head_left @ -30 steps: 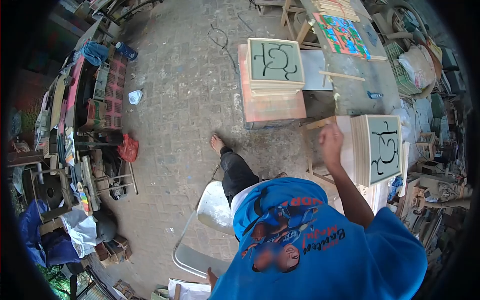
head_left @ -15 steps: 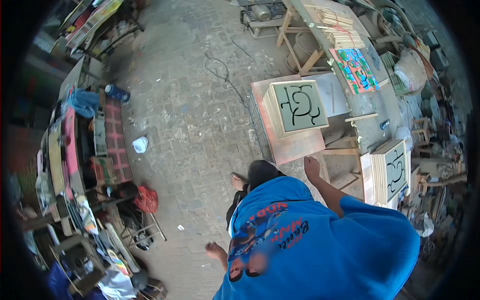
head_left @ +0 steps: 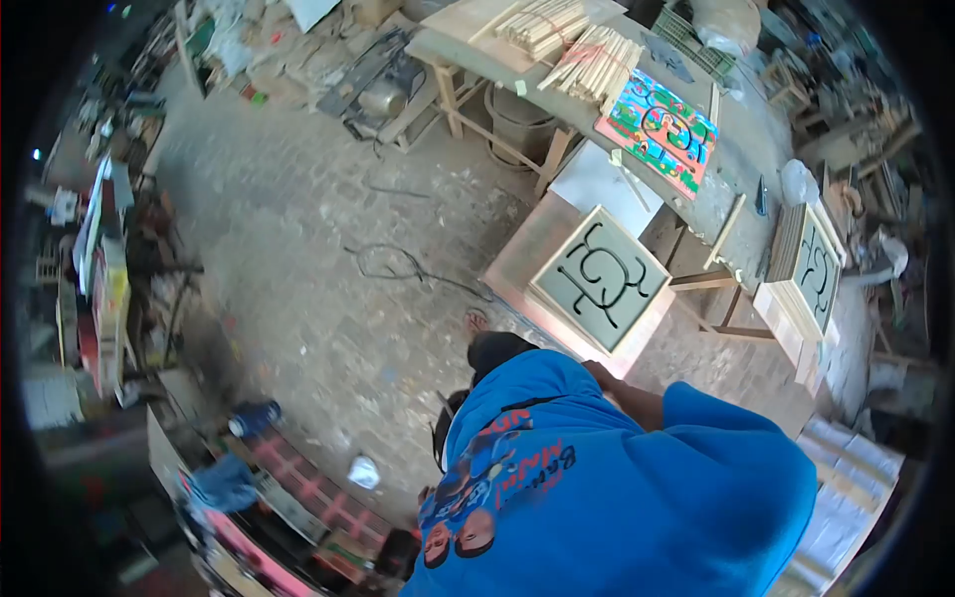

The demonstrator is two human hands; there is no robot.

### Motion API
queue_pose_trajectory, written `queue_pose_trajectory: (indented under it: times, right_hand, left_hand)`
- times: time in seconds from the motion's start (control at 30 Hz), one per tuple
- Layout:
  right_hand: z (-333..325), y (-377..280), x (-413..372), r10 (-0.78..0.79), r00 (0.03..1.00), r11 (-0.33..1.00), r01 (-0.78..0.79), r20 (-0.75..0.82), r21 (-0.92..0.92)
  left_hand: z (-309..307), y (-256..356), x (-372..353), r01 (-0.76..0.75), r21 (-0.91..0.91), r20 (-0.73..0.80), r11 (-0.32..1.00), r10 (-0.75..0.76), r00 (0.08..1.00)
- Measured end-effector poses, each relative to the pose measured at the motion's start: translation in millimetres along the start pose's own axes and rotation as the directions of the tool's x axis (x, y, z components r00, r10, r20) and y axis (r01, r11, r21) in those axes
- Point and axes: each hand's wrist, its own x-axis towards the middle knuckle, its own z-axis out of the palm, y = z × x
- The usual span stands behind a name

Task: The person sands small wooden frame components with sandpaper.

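At the lower edge of the stacked framed boards' stand, my right hand (head_left: 597, 372) is partly hidden by the blue shirt (head_left: 637, 488); its fingers cannot be made out. Only a sliver of my left hand (head_left: 426, 493) shows at the shirt's left edge. Nearest to my right hand is a stack of wood-framed grey boards (head_left: 603, 281) with black curved grooves, resting on a pinkish board (head_left: 642, 343). A second such stack (head_left: 804, 274) sits farther right.
A long worktable (head_left: 741, 164) carries bundled wooden sticks (head_left: 587, 60) and a colourful patterned board (head_left: 662, 129). A black cable (head_left: 388, 264) lies on the brick floor. Lower left are a blue bottle (head_left: 255, 418) and a blue cloth (head_left: 221, 485).
The view has turned, and the tables and stacks appear rotated. Both my hands, more visible before, are now mostly hidden by the shirt.
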Motion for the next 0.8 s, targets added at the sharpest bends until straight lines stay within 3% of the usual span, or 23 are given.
queue_pose_trajectory:
  times: [0.03,0.07,0.1,0.13,0.2,0.27,0.33,0.37,0.4,0.47,0.6,0.63,0.67,0.7,0.73,0.77,0.8]
  right_hand:
    - [-16,-27,7,0.005,0.998,0.996,-0.011,-0.064,-0.089]
    - [-34,-50,17,0.002,0.995,0.997,-0.01,-0.099,-0.076]
    - [-45,-67,27,0.064,0.964,0.998,-0.061,-0.258,0.02]
    - [-57,-80,39,0.138,0.906,0.988,-0.095,-0.401,0.124]
    - [-72,-88,72,0.128,0.796,0.988,-0.054,-0.592,0.141]
    - [-110,-118,86,0.157,0.734,0.971,0.005,-0.661,0.237]
    - [-146,-150,109,0.328,0.573,0.925,-0.031,-0.751,0.379]
    - [-161,-162,120,0.22,0.516,0.966,0.003,-0.828,0.258]
    - [-182,-182,128,0.239,0.506,0.962,-0.006,-0.829,0.274]
    - [-220,-225,146,0.575,0.566,0.735,-0.04,-0.59,0.677]
    - [-262,-287,206,0.6,0.371,0.721,0.134,-0.709,0.68]
    - [-274,-302,218,0.612,0.375,0.714,0.118,-0.697,0.69]
    - [-278,-310,240,0.607,0.332,0.733,0.115,-0.722,0.67]
    - [-271,-310,259,0.606,0.282,0.754,0.091,-0.743,0.65]
    - [-276,-320,274,0.664,0.29,0.681,0.149,-0.69,0.717]
    - [-298,-349,274,0.694,0.265,0.678,0.07,-0.669,0.732]
    - [-304,-352,293,0.734,0.302,0.621,0.065,-0.608,0.781]
  left_hand:
    - [8,41,33,-0.018,-0.052,0.071,0.998,0.022,0.997]
    - [20,90,65,-0.033,-0.114,0.142,0.993,0.049,0.989]
    - [27,137,100,-0.045,-0.173,0.211,0.984,0.082,0.974]
    - [26,185,134,-0.14,-0.228,0.218,0.963,0.191,0.957]
    - [-9,318,176,-0.262,-0.322,0.257,0.91,0.35,0.901]
    - [4,389,243,-0.216,-0.325,0.419,0.921,0.345,0.84]
    - [29,447,296,-0.179,-0.51,0.43,0.841,0.429,0.795]
    - [35,478,318,-0.197,-0.502,0.439,0.842,0.445,0.781]
    - [43,510,337,-0.238,-0.503,0.458,0.831,0.489,0.742]
    - [63,560,374,-0.294,-0.507,0.483,0.81,0.55,0.682]
    - [124,642,437,-0.099,-0.455,0.692,0.885,0.421,0.587]
    - [160,645,470,-0.339,-0.542,0.648,0.769,0.64,0.414]
    - [177,645,506,-0.527,-0.616,0.598,0.585,0.783,0.17]
    - [145,672,511,-0.54,-0.611,0.635,0.579,0.766,0.102]
    - [144,699,514,-0.54,-0.611,0.656,0.579,0.752,0.063]
    - [153,736,513,-0.538,-0.625,0.667,0.566,0.745,0.008]
    - [167,778,508,-0.535,-0.645,0.673,0.546,0.738,-0.058]
